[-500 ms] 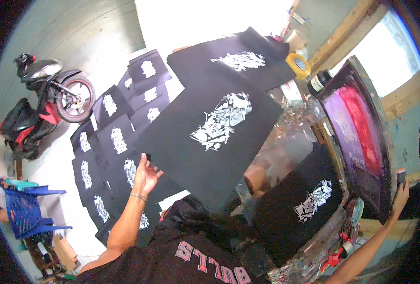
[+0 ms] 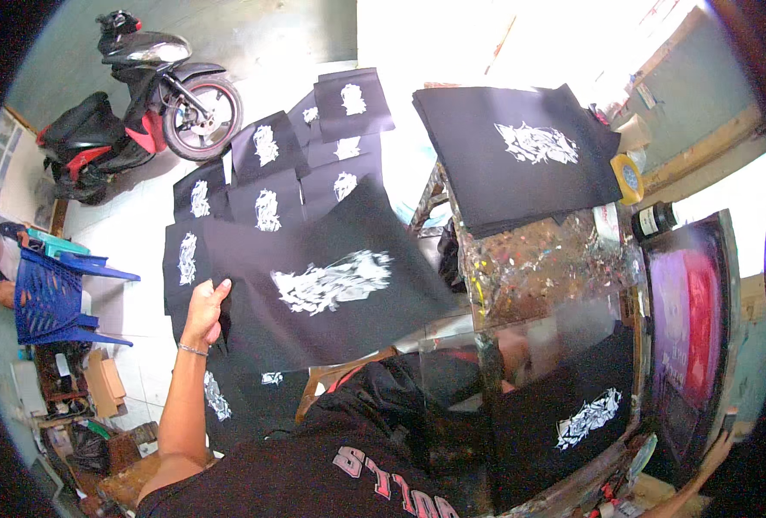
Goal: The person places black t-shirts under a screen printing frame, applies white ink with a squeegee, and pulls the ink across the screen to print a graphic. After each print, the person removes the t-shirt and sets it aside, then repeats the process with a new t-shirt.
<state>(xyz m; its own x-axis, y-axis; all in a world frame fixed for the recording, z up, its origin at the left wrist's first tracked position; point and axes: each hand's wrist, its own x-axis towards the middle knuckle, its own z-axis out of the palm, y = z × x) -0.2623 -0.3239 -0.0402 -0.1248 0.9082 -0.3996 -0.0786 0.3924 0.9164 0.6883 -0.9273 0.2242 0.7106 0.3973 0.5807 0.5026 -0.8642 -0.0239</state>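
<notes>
My left hand [image 2: 203, 312] grips the left edge of a black cloth panel with a white print [image 2: 331, 283], holding it out flat in the air over the floor to my left. Below it several more black printed panels [image 2: 266, 173] lie spread on the white floor. My right hand [image 2: 718, 449] is stretched far right and rests on the lower frame of the raised printing screen [image 2: 689, 324], which has a red and purple mesh. Another black printed panel [image 2: 573, 414] lies on the glass work table [image 2: 529, 276] in front of me.
A stack of black printed panels [image 2: 521, 155] sits at the table's far end, beside a yellow tape roll [image 2: 629, 180] and a dark bottle [image 2: 653, 220]. A red and black motorbike [image 2: 132, 95] stands on the floor at upper left. Blue plastic crates [image 2: 50, 298] and a person are at the left.
My left hand has swung the black printed panel off the table, leftward and down over the floor. My right hand stays at the screen frame.
</notes>
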